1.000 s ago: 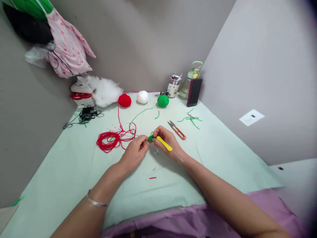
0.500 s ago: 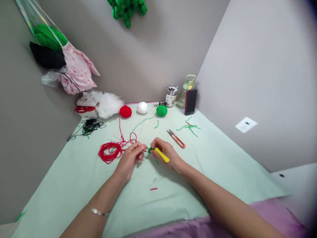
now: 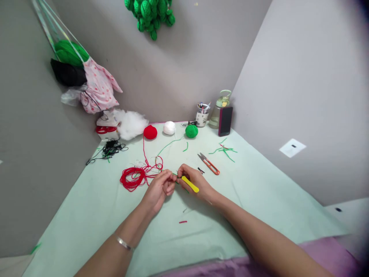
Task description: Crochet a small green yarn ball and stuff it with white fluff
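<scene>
My right hand (image 3: 193, 181) is closed around a crochet hook with a yellow handle (image 3: 190, 184). My left hand (image 3: 160, 189) pinches a small green crocheted piece, now almost hidden between the fingertips of both hands. Both hands meet over the pale green table cover (image 3: 259, 192). A green strand (image 3: 168, 143) runs from the hands back to a green yarn ball (image 3: 191, 131). A loose tangle of red yarn (image 3: 133, 177) lies just left of my left hand.
Orange-handled snips (image 3: 210, 163) lie right of my hands. Red (image 3: 150, 132) and white (image 3: 169, 127) yarn balls, white stuffing (image 3: 131, 124), a pen cup (image 3: 202, 114), a bottle (image 3: 218, 108) and a phone (image 3: 225, 121) line the back. Black thread (image 3: 110, 148) sits far left. Green crocheted pieces (image 3: 150, 15) hang on the wall.
The camera tilted upward, so the wall hanging came into view. My hands drew closer together and the green piece is now mostly covered by my fingers.
</scene>
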Demonstrator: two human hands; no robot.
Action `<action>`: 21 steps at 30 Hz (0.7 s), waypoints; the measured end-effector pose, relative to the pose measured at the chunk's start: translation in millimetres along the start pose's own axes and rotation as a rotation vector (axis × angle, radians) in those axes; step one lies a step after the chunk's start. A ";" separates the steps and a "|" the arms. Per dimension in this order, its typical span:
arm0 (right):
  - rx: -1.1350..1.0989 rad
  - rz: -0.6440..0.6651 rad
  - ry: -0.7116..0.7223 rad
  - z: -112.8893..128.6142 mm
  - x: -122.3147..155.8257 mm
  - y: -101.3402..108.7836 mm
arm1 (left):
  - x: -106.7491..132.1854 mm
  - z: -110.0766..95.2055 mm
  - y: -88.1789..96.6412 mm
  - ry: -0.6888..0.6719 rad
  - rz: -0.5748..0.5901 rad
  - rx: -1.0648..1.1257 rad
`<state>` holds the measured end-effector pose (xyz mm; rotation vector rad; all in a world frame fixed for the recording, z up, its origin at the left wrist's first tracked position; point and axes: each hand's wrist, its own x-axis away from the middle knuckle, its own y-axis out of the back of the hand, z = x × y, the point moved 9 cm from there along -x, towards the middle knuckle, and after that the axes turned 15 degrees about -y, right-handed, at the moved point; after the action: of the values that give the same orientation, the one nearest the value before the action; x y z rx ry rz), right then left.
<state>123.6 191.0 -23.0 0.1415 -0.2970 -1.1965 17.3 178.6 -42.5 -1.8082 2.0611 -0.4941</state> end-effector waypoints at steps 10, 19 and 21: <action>-0.086 0.031 -0.039 12.4 10.6 -0.8 | 3.8 -0.4 -9.8 0.011 0.125 -0.105; -0.257 0.073 -0.132 5.2 6.6 16.7 | -1.9 -15.7 4.4 -0.107 0.006 -0.055; -0.280 0.053 -0.102 4.9 3.7 17.8 | -3.1 -19.1 6.3 -0.127 -0.017 -0.030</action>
<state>139.3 194.3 -13.1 -0.1700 -0.2182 -1.1826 3.0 183.0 -28.7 -1.8263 1.9793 -0.3455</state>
